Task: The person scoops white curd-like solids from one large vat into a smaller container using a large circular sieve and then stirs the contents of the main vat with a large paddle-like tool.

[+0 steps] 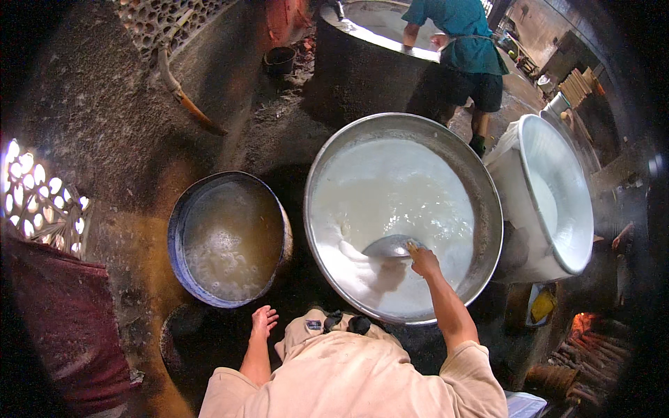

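My right hand [423, 259] grips the rim or handle of a round metal scoop [385, 246], which is partly dipped in white liquid inside a wide steel pan [491, 209]. White foam gathers around the scoop on the pan's near left. My left hand [263, 320] is held low with fingers apart, holding nothing, just below a smaller blue-rimmed pot [220, 304] of cloudy brownish liquid with some froth.
A large pale tub [519, 237] stands at the right, above burning firewood [582, 334]. A co-worker in teal [463, 49] bends over a big vat [362, 76] at the back. A dark bucket [279, 63], hanging curved pole [188, 104] and maroon cloth [63, 320] are around.
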Demonstrator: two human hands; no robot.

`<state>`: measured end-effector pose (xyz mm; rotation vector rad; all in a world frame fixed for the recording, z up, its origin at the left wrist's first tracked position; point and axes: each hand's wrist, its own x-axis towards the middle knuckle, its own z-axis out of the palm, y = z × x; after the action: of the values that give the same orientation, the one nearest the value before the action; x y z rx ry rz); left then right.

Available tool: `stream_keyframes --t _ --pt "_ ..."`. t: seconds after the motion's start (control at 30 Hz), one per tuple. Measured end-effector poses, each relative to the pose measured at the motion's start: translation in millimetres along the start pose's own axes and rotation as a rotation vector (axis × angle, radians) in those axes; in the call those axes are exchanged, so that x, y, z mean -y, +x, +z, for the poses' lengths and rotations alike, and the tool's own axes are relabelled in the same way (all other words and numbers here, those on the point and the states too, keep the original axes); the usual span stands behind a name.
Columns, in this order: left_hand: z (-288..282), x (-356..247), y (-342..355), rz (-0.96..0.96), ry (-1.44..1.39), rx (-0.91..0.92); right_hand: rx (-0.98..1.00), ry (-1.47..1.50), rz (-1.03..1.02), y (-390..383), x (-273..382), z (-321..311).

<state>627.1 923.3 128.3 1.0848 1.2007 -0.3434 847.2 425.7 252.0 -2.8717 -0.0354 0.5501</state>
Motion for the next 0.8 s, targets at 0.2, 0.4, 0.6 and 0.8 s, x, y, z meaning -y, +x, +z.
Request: stream_keyframes --t 0.2,0.4,0.6,0.8 --pt "57.8 -10.4 -15.4 0.063 0.138 0.046 0.102 0.032 0.219 -47.0 -92.0 14.2" --pt "79.0 10.9 -29.7 0.088 0.15 0.025 -0.015 0.109 0.132 -117.8 -142.8 -61.6" --pt "56.7 66.6 -39.7 0.087 0.098 -0.018 -0.126 0.276 0.172 -124.1 -200.9 -141.0" --pt "54.6 84.9 -55.6 -0.008 0.114 -0.099 -0.518 0.373 0.262 -32.3 -223.5 -84.9"
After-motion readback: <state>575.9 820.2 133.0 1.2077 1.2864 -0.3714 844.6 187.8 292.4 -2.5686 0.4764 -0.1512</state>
